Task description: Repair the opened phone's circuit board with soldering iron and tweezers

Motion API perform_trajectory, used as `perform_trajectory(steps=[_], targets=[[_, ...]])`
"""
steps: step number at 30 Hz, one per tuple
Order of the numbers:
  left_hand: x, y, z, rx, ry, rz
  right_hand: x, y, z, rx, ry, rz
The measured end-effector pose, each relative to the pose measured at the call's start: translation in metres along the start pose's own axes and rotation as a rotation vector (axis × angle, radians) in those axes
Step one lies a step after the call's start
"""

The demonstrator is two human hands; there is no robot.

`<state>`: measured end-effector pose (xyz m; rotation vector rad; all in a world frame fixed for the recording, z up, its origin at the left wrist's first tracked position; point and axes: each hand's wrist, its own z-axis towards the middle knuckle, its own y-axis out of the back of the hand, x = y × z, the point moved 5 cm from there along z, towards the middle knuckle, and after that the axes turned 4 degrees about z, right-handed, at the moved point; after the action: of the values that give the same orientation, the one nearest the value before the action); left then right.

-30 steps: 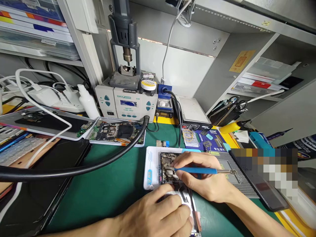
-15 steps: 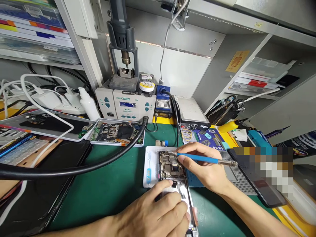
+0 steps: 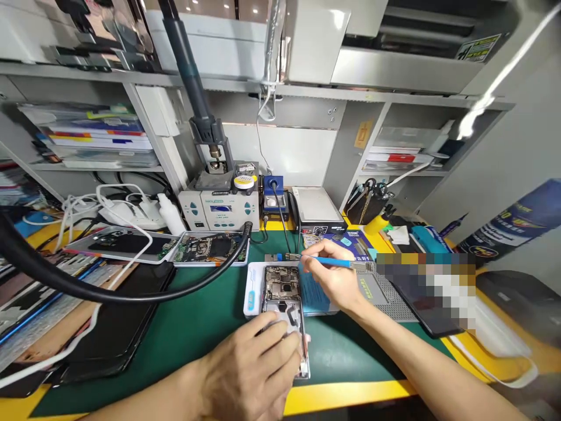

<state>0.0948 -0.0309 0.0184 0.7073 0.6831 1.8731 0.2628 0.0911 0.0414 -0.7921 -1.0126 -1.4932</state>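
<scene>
Blue tool (image 3: 331,262) in right hand (image 3: 336,279); left hand (image 3: 256,362) on phone (image 3: 283,285).

Station (image 3: 217,215), far left: green "QUICK" on the front; finer print blurred.
Can (image 3: 511,225), right: slanted lettering, not surely legible.
Blue sheet (image 3: 358,238), far: characters too small.

The left hand (image 3: 256,356) is bare, broad across the back, with rounded knuckles and long fingers. The right hand (image 3: 335,278) is bare too, narrowing to a slim wrist. The left forearm (image 3: 153,389) and the right forearm (image 3: 421,356) are uncovered as far as they show, smooth in outline and widening away from the wrists. Fingernail detail is too small to tell.
</scene>
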Motion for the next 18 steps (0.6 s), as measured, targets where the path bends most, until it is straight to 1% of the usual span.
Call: perform_trajectory(steps=[3,5,7,8,9,10,12,13,15,16,18], targets=[[-0.001,0.0,0.001,0.014,0.016,0.001,-0.005,0.005,0.004,-0.011,0.004,0.03],[-0.002,0.005,0.001,0.015,0.065,-0.006,-0.007,0.006,0.006,0.008,0.006,0.027],[-0.005,0.014,-0.001,0.003,0.172,-0.032,-0.006,0.006,0.007,0.034,0.014,0.006],[-0.006,0.02,-0.004,-0.015,0.26,-0.05,-0.006,0.006,0.007,0.042,0.021,-0.009],[-0.005,0.027,-0.008,-0.041,0.375,-0.072,-0.005,0.006,0.008,0.047,0.029,-0.026],[-0.002,0.035,-0.014,-0.066,0.52,-0.097,-0.004,0.007,0.008,0.051,0.038,-0.045],[0.007,0.048,-0.03,-0.093,0.869,-0.176,-0.005,0.009,0.01,0.056,0.051,-0.086],[0.013,0.05,-0.038,-0.072,1.049,-0.244,-0.006,0.01,0.01,0.058,0.057,-0.11],[0.022,0.049,-0.05,0.013,1.336,-0.448,-0.009,0.011,0.012,0.068,0.07,-0.161],[0.024,0.045,-0.052,0.063,1.444,-0.561,-0.009,0.012,0.012,0.075,0.08,-0.187],[0.025,0.033,-0.051,0.162,1.599,-0.785,-0.008,0.012,0.011,0.098,0.108,-0.229]])
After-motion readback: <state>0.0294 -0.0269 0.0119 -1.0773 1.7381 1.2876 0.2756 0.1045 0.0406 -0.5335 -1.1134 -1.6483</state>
